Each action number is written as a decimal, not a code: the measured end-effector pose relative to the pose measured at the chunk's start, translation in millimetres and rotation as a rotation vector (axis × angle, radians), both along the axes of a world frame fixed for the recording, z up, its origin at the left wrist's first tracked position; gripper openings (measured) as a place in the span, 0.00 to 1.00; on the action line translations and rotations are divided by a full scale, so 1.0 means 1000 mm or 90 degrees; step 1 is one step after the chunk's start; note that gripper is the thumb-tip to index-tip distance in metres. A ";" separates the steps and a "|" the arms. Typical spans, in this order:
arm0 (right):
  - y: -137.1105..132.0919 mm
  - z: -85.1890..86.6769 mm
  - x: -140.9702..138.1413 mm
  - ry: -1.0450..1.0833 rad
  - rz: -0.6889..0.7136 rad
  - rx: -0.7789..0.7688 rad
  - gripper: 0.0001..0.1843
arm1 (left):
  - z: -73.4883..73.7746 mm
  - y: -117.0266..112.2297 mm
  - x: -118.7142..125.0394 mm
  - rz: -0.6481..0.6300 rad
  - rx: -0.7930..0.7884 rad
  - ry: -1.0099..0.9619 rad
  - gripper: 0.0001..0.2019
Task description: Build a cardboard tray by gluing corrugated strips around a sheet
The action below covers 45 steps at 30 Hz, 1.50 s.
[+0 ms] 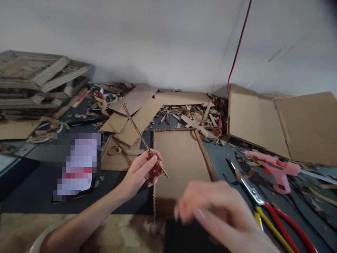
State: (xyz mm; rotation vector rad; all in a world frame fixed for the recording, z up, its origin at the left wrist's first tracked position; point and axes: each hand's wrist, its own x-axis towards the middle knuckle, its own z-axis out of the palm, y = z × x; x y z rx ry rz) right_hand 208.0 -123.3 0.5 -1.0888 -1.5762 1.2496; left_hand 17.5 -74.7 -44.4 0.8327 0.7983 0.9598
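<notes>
My left hand (147, 167) pinches a thin corrugated cardboard strip (135, 127) near its lower end. The strip slants up and to the left, above the left edge of a shallow cardboard tray (181, 151). Narrow corrugated walls stand along the tray's edges, and its base is flat brown card. My right hand (216, 211) is over the near right corner of the tray, blurred by motion. Its fingers look bent, but whether anything is between them cannot be made out. The hand hides part of the tray's near end.
Scissors (252, 196) with red and yellow handles and a pink glue gun (276, 168) lie at right. Behind them stands a folded cardboard box (258, 119). Cardboard scraps (195, 119) litter the back. A phone (79, 165) and stacked cardboard frames (39, 80) are at left.
</notes>
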 end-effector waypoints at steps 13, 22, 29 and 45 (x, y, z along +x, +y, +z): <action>0.022 -0.027 -0.022 -0.133 -0.011 0.012 0.06 | -0.003 -0.001 -0.002 -0.033 0.011 0.075 0.12; 0.024 -0.028 -0.024 -0.091 -0.020 -0.017 0.05 | -0.005 -0.001 -0.002 -0.044 0.024 0.063 0.12; 0.025 -0.031 -0.023 -0.080 -0.012 -0.022 0.05 | -0.004 -0.002 -0.001 -0.043 0.025 0.070 0.12; 0.023 -0.032 -0.024 -0.109 -0.018 0.015 0.05 | -0.004 -0.002 0.000 -0.046 0.022 0.066 0.13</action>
